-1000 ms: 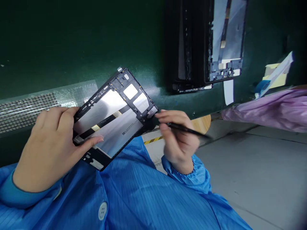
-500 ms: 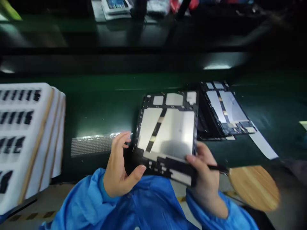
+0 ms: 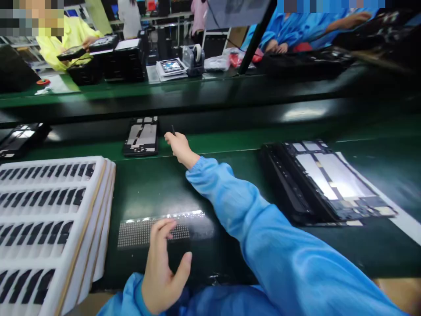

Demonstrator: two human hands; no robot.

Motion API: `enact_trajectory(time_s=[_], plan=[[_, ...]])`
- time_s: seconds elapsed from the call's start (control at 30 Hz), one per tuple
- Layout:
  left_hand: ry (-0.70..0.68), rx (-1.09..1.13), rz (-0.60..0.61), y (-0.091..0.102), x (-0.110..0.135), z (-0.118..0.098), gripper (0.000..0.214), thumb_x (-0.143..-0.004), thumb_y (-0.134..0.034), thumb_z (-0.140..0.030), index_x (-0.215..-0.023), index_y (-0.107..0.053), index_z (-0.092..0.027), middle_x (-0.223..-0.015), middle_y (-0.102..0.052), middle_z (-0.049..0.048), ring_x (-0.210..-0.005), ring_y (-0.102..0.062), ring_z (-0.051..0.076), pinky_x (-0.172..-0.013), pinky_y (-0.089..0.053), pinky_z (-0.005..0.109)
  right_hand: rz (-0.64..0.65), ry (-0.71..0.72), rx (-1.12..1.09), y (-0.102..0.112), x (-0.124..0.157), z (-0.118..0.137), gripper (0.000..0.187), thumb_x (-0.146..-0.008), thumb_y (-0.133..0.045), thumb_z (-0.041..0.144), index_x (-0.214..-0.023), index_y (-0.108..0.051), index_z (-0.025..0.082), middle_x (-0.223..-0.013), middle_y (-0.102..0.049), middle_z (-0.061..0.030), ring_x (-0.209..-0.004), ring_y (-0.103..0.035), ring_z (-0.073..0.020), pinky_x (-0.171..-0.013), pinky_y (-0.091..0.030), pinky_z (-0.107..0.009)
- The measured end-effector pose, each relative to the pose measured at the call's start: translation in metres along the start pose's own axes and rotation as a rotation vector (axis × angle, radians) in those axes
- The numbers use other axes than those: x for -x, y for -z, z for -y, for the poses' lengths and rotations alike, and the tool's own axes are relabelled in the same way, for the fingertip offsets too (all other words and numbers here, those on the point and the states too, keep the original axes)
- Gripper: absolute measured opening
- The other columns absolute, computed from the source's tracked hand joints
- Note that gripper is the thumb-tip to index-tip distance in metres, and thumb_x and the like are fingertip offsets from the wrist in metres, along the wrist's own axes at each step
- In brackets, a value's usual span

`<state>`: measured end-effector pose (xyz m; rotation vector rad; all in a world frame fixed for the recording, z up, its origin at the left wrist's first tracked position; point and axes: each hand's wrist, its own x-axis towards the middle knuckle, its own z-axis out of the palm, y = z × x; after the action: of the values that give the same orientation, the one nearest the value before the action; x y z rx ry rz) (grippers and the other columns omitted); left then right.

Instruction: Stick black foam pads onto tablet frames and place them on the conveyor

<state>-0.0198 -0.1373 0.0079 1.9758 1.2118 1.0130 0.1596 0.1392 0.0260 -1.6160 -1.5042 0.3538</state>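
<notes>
My right hand [image 3: 179, 147] reaches far forward over the green surface with its fingers closed. A thin dark stick-like tool [image 3: 173, 130] pokes up from them; its kind is unclear. Just left of that hand, apart from it, lies a tablet body [image 3: 142, 137] with silvery plates and a dark diagonal strip. Near me, my left hand [image 3: 164, 267] is open, thumb and fingers apart, with nothing in it. Its fingertips overlap in view a clear sheet with rows of small grey pieces [image 3: 138, 232]; whether they touch cannot be seen.
White foam trays [image 3: 74, 219] holding dark parts are stacked at left. More tablet bodies [image 3: 329, 175] lie at right beside a white strip [image 3: 408, 224], and another tablet [image 3: 21, 138] is far left. Co-workers in yellow [image 3: 74, 33] and blue sit beyond. A tape dispenser [image 3: 194, 59] stands there.
My right hand has moved forward and left and has let go of the tablet body, which now lies on the far strip. My left hand is lower in view, still open. The view has tilted up.
</notes>
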Motion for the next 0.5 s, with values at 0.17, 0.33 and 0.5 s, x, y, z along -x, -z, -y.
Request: enact_trajectory(time_s=[0.17,0.33,0.5], plan=[[-0.071,0.155,0.401,-0.078,-0.059,-0.029,0.036,-0.108,-0.07,-0.043,-0.135,-0.069,-0.02,-0.135,-0.071,0.0108,-0.13,-0.068,0.027,-0.117,-0.061,0.053,0.171,-0.072,-0.061,0.17,0.081,-0.057,0.03,-0.108,-0.069,0.048,-0.106,-0.085,0.022,-0.085,-0.081,0.0,-0.064,-0.071,-0.0134,-0.064,-0.061,-0.028],[0.045,0.246,0.637,-0.208,-0.14,-0.094,0.045,-0.107,-0.073,-0.049,-0.141,-0.069,-0.019,-0.146,-0.069,0.0128,-0.129,-0.07,0.026,-0.113,-0.065,0.05,-0.214,-0.294,0.208,0.369,0.139,-0.14,0.017,-0.096,-0.08,0.029,-0.082,-0.078,0.02,-0.09,-0.077,-0.009,-0.099,-0.074,-0.0242,-0.088,-0.055,-0.038],[0.307,0.229,0.544,-0.284,-0.176,-0.145,0.05,-0.106,-0.075,-0.049,-0.145,-0.066,-0.019,-0.148,-0.067,0.0132,-0.131,-0.069,0.028,-0.113,-0.065,0.051,-0.116,-0.54,0.216,0.431,0.171,-0.213,0.023,-0.106,-0.079,0.043,-0.107,-0.077,0.02,-0.109,-0.078,-0.0048,-0.097,-0.076,-0.0183,-0.086,-0.065,-0.034]])
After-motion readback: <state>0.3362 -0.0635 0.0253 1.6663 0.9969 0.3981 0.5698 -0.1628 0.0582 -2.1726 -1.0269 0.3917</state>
